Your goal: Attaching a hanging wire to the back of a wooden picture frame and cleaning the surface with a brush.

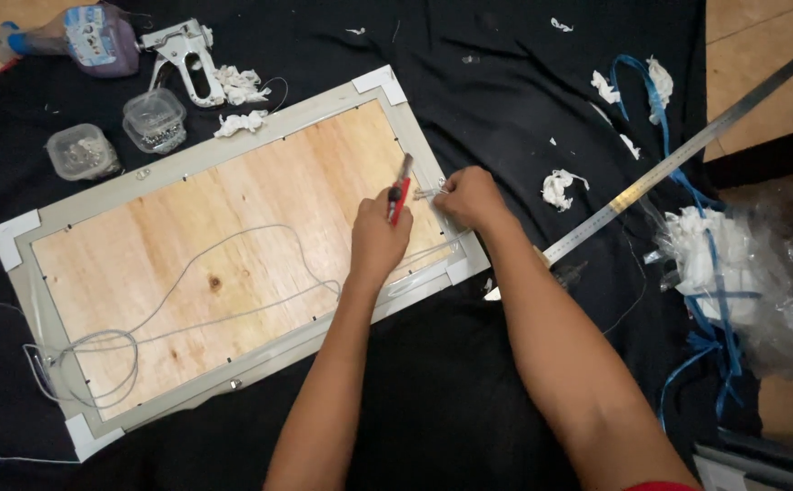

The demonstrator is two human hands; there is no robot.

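With the left hand (378, 238) clamped on the red cutter (399, 195) and the right hand (471, 197) seemingly pinching the wire (429, 192), keep that wire taut against the frame (233, 150) and cut away from the fingers

Pale grained plywood panel (233, 264) in a grey-white frame (260, 123), red-handled cutter (400, 193) above it, on black cloth (451, 382); blue straps (714, 318) right.

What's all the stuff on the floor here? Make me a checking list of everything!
Surface: black cloth spread over a tan floor.
Job's things: picture frame lying face down, plywood back up; grey hanging wire looped across it.
Clutter: staple gun, two small plastic tubs, white scraps, long metal ruler.
Hands: left hand holds red-handled pliers; right hand pinches the wire at the frame edge.
Cables: nothing seen.
Surroundings: crumpled plastic wrap with blue straps.
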